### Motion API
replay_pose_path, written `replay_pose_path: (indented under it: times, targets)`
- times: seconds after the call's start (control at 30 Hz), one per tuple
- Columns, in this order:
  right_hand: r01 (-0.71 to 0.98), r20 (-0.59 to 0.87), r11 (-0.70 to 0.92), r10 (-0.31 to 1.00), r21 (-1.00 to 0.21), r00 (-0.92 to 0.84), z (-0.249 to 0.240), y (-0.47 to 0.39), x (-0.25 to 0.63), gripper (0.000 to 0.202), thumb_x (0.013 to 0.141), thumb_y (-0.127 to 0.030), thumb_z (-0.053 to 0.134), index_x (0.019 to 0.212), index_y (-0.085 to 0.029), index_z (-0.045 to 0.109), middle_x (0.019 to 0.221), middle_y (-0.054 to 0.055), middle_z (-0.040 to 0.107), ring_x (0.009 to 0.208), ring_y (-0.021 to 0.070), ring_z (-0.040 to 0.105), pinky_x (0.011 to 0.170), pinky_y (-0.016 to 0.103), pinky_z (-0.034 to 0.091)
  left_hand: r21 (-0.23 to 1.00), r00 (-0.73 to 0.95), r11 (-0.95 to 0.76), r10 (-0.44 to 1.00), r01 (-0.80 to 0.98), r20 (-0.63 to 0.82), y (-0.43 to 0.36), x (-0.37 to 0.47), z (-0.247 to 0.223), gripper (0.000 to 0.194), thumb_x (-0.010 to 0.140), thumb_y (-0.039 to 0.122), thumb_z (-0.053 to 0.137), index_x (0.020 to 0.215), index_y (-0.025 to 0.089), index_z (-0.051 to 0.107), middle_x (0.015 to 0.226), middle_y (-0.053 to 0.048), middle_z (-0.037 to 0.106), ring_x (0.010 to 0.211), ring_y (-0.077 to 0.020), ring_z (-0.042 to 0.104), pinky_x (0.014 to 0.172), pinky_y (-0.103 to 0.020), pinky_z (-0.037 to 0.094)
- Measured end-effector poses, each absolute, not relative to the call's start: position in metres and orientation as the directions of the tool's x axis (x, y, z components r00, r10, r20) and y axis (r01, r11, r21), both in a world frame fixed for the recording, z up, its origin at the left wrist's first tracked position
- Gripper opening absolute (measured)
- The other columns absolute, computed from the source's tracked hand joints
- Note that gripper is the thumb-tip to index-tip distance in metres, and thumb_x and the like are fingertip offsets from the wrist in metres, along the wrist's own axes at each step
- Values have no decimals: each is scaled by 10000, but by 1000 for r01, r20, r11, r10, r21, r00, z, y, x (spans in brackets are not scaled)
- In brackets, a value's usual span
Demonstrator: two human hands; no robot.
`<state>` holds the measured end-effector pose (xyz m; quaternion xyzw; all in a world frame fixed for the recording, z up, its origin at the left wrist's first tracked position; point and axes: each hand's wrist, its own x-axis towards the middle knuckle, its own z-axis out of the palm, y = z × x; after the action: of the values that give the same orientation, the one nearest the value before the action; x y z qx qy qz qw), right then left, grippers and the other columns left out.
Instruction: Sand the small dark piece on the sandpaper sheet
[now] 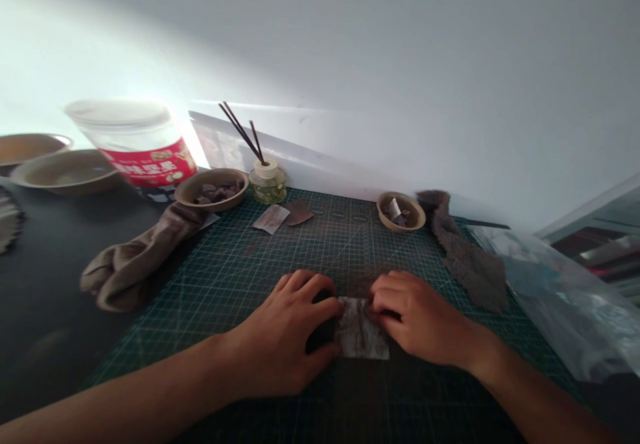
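A small square sheet of whitish paper (363, 337) with dark brown smudges, perhaps sandpaper, lies flat on the green cutting mat (240, 311). My left hand (287, 337) holds down its left edge, with the index finger at the upper corner and the thumb lower down. At the sheet's upper right, my right hand (415, 314) has its fingers curled and pressed together against the paper. Whatever is pinched in those right fingers, if anything, is hidden. Dark powder marks the mat around the sheet.
Behind are a pale square (271, 219), a brown square (299, 212), a diffuser bottle (269, 184), a bowl of dark pieces (213, 191) and a smaller bowl (401, 212). Cloths lie left (135, 257) and right (470, 261). A plastic tub (150, 157) stands left, a plastic bag (565, 297) right.
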<state>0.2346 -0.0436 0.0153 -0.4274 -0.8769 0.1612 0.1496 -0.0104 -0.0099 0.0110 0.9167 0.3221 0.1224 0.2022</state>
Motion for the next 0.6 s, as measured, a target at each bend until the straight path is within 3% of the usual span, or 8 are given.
replay_pose_path:
  times: [0.1,0.23,0.37,0.53,0.6]
  targets:
    - [640,105,638,738,-428,-666,14,-45,234,175,856,-68,680,812,-206,582,889,-18,647,849,169,561,799,330,373,462,760,-702,644,541,90,-10,-10,12,298,810,290,727,1099,265,662,1218,-62,584,1115,-309,500,970,-546,414]
    - [737,144,552,828,-390,-543,14,-44,235,178,895,-58,638,802,-195,573,890,8,641,871,187,556,818,346,376,472,757,-691,650,547,74,-10,-10,11,294,825,310,720,1110,280,658,1229,-51,580,1120,-304,496,979,-542,396]
    - [657,89,620,753,-429,-652,14,-45,236,191,859,-74,695,801,-212,575,887,-28,643,863,164,575,828,320,387,479,753,-683,654,552,65,-10,-11,9,321,807,331,743,1113,297,654,1237,-36,583,1134,-298,495,981,-515,392]
    - [722,177,545,833,-426,-525,9,-45,234,170,905,-74,646,811,-201,583,910,4,658,874,178,571,828,331,387,473,758,-688,649,551,61,-9,-10,8,311,809,330,740,1105,299,650,1238,-25,580,1138,-288,497,988,-501,386]
    - [676,132,583,793,-451,-595,9,-45,232,184,883,-69,668,799,-205,577,879,-16,649,849,164,570,811,319,383,472,757,-689,650,550,66,-8,-10,8,326,807,328,744,1117,304,645,1240,-20,577,1142,-286,494,993,-500,383]
